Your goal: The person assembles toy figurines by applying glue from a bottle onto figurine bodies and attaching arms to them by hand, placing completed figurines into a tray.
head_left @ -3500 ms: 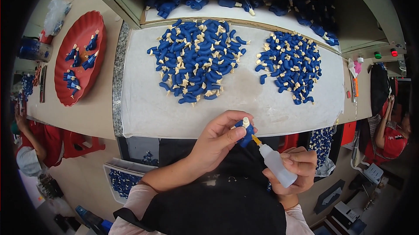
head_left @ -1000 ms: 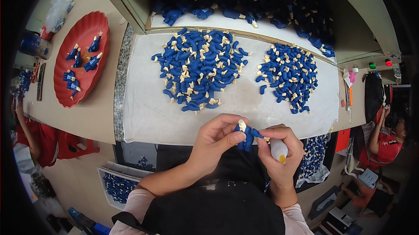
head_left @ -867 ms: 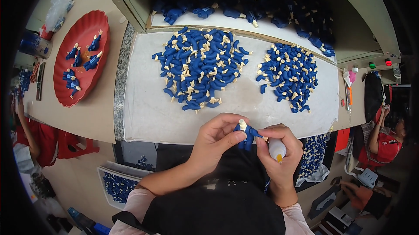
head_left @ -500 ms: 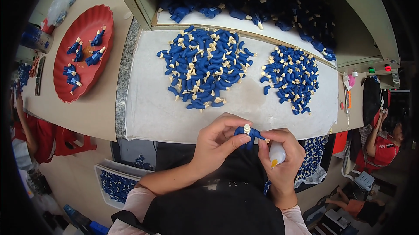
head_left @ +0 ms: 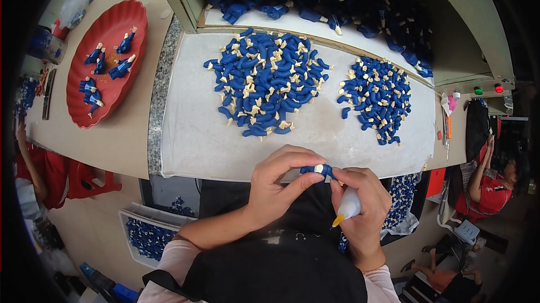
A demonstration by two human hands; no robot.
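Between its thumb and fingers, my left hand [head_left: 273, 185] grips a small blue figurine body [head_left: 319, 169] with a cream peg at the neck. My right hand [head_left: 368, 199] pinches the figurine's right side with thumb and forefinger. A white squeeze bottle [head_left: 350, 204] with a yellow-orange needle tip is tucked in the same hand, tip pointing down and left. The figurine hangs just over the near edge of the white-covered table [head_left: 225, 159]. Beyond my hands lie a large pile of blue arms with cream hands [head_left: 264, 86] and a smaller pile of similar parts [head_left: 376, 100].
A red scalloped dish [head_left: 76, 106] with several blue figurines stands at the left. Blue bodies [head_left: 309, 13] crowd the shelf above the table. A white bin [head_left: 128, 241] of blue parts sits below left. Other people sit at both sides.
The figurine has been tipped, so its neck peg now faces up toward me. The bottle's tip has swung to the left, and my view has shifted slightly.
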